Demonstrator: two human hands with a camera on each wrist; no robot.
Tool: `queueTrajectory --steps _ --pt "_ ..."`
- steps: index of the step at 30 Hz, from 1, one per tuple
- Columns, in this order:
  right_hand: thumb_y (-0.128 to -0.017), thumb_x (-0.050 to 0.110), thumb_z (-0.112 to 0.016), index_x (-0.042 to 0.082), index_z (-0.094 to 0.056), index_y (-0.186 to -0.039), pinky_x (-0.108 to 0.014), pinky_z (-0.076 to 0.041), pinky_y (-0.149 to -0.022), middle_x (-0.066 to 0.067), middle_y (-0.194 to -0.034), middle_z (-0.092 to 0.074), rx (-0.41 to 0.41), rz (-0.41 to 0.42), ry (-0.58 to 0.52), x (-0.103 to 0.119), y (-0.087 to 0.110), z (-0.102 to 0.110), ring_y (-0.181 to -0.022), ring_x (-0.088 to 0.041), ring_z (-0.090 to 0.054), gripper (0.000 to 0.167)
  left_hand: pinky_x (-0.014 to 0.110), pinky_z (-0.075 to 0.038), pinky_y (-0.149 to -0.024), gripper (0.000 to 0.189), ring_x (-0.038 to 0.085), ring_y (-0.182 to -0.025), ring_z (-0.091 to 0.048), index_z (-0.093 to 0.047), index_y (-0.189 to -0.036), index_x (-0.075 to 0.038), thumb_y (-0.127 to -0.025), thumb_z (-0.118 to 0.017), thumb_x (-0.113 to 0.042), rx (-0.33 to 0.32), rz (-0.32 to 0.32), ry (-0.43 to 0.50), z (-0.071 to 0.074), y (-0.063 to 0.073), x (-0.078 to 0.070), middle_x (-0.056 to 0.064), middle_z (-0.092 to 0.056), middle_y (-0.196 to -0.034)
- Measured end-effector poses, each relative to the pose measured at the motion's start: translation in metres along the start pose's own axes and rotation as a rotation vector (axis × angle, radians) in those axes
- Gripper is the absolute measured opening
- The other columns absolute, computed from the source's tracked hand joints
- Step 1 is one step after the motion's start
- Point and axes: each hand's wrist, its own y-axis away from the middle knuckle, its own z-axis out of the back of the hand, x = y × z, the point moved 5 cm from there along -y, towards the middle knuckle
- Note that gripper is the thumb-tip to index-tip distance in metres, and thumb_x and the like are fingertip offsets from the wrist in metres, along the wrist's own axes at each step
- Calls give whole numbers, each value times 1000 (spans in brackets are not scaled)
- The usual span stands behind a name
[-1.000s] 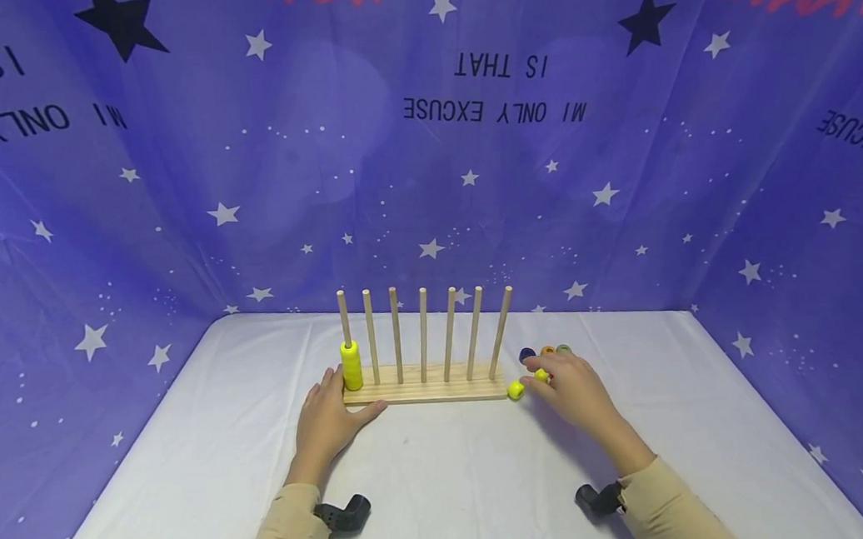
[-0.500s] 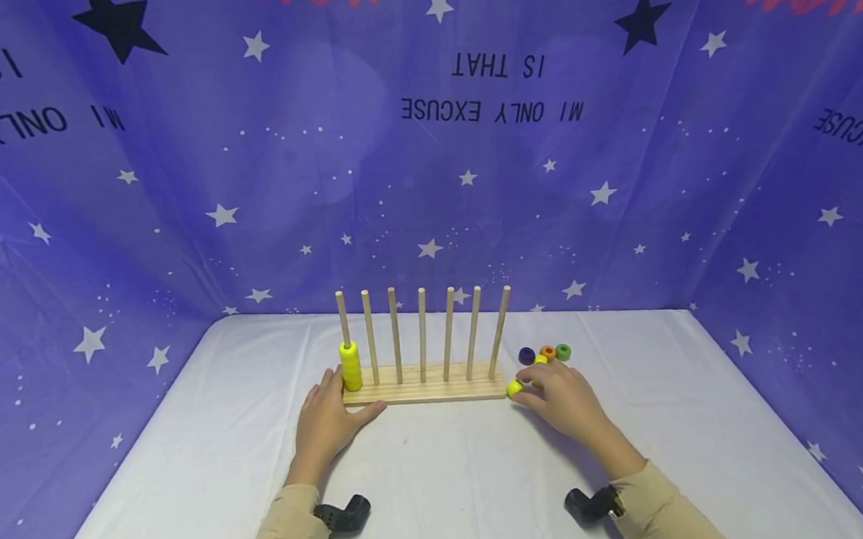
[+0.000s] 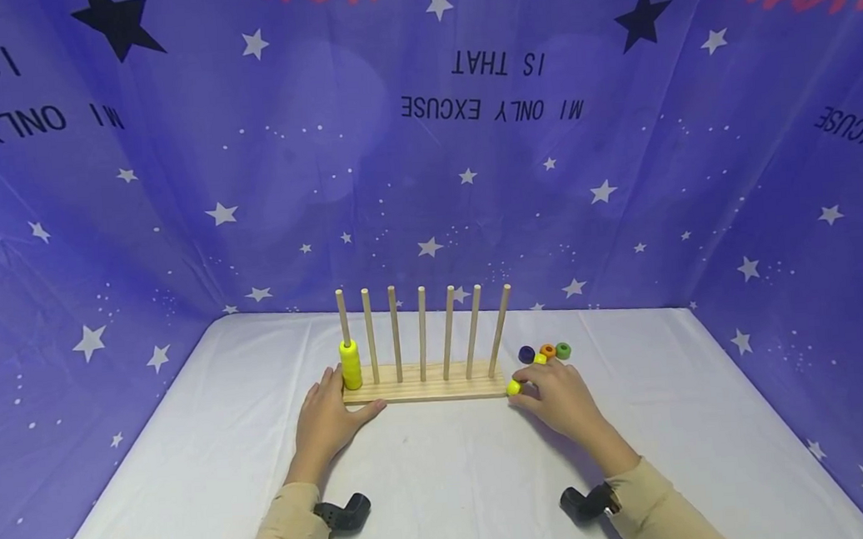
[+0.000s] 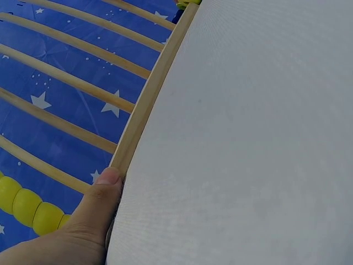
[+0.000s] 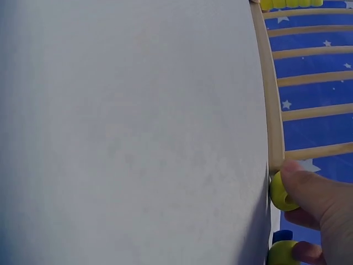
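A wooden peg rack (image 3: 425, 393) with several upright pegs stands on the white table. On its leftmost peg sits a stack of yellow beads (image 3: 350, 365). My left hand (image 3: 325, 423) rests against the rack's left end, its thumb (image 4: 101, 190) lying straight along the front edge of the base. Beside the rack's right end, my right hand (image 3: 567, 398) pinches a loose yellow bead (image 5: 278, 193) between thumb and finger, with the bead still close to the tabletop. Another yellow bead (image 3: 540, 360) lies just beyond that hand, partly hidden by it.
Behind the right hand lie a dark blue bead (image 3: 527, 354), an orange bead (image 3: 548, 351) and a green bead (image 3: 563, 350). Purple star-printed cloth (image 3: 425, 178) hangs behind and beside the white tabletop (image 3: 446, 477).
My right hand has moved slightly left and closed its thumb and finger on the nearest yellow bead, uncovering more of the beads behind. The left hand and the rack stay put.
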Motion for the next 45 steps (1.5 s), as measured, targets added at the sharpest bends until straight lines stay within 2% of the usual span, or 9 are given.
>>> queueTrajectory --steps 5,15,23,32,40,42,45 --pt "-77 39 -84 18 -75 -104 -45 -51 -83 2 -106 -76 27 -8 2 1 -1 -3 -99 -25 -66 35 52 -18 -125 111 39 -149 -29 -32 -152 0 -76 -71 -70 3 -1 3 1 0 -1 21 -41 -155" --pt "-82 34 -81 18 -75 -106 -41 -50 -78 3 -104 -76 42 -3 10 1 -2 -6 -86 -19 -60 29 52 -18 -126 108 39 -149 -29 -32 -153 -1 -77 -73 -66 8 6 2 2 1 -3 20 -41 -155" --pt "-81 30 -81 15 -75 -106 -47 -53 -84 -2 -104 -76 34 0 6 2 -3 -4 -98 -25 -67 29 52 -18 -126 110 39 -149 -28 -30 -154 -2 -77 -72 -68 10 7 0 2 0 -2 21 -40 -156" --pt "-83 32 -79 17 -76 -103 -42 -51 -77 2 -94 -70 94 -5 55 1 -3 -8 -87 -20 -59 26 52 -19 -125 112 39 -149 -29 -31 -153 0 -76 -71 -70 9 5 0 2 0 -1 22 -40 -155" --pt "-84 34 -78 18 -76 -105 -41 -50 -76 1 -98 -71 115 -16 66 1 -3 -9 -87 -19 -56 27 52 -19 -125 112 39 -149 -29 -31 -153 -1 -76 -71 -71 7 3 4 0 0 0 21 -40 -155" --pt "-83 33 -79 17 -76 -106 -44 -51 -81 -1 -100 -72 106 -14 63 1 -3 -9 -90 -22 -60 28 52 -19 -125 112 39 -149 -29 -31 -153 -1 -76 -71 -71 5 4 3 1 0 0 22 -40 -155" --pt "-82 32 -79 14 -76 -106 -54 -50 -97 -4 -104 -74 93 -15 43 1 -2 -8 -100 -28 -65 30 53 -19 -125 110 40 -149 -29 -31 -153 -1 -76 -71 -70 4 4 -1 1 1 -1 21 -40 -155"
